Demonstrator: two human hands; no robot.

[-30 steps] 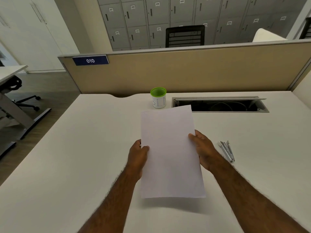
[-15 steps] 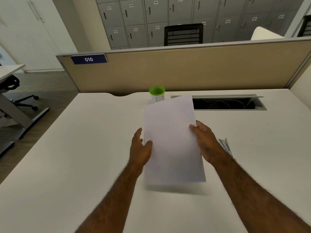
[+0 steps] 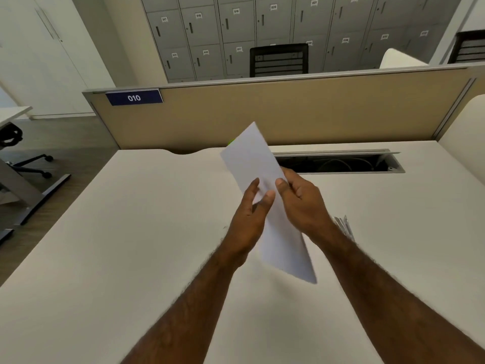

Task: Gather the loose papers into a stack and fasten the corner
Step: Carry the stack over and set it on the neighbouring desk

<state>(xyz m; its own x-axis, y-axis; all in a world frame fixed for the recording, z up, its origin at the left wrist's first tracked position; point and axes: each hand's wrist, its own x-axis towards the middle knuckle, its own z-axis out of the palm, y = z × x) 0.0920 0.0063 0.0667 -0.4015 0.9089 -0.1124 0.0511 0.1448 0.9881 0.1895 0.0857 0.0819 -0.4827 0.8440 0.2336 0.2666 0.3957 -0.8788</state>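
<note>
A: What surrounds the white desk (image 3: 131, 232)?
B: A tan partition (image 3: 288, 114) behind it, grey lockers (image 3: 236, 27) beyond.
A: The hands?
B: Left hand (image 3: 249, 214) and right hand (image 3: 301, 203) pinch the tilted paper stack (image 3: 262, 164) above the desk, fingers closed on it.
A: Anything else?
B: A metal fastener (image 3: 343, 225) lies on the desk, just beside the right wrist, partly hidden
</note>
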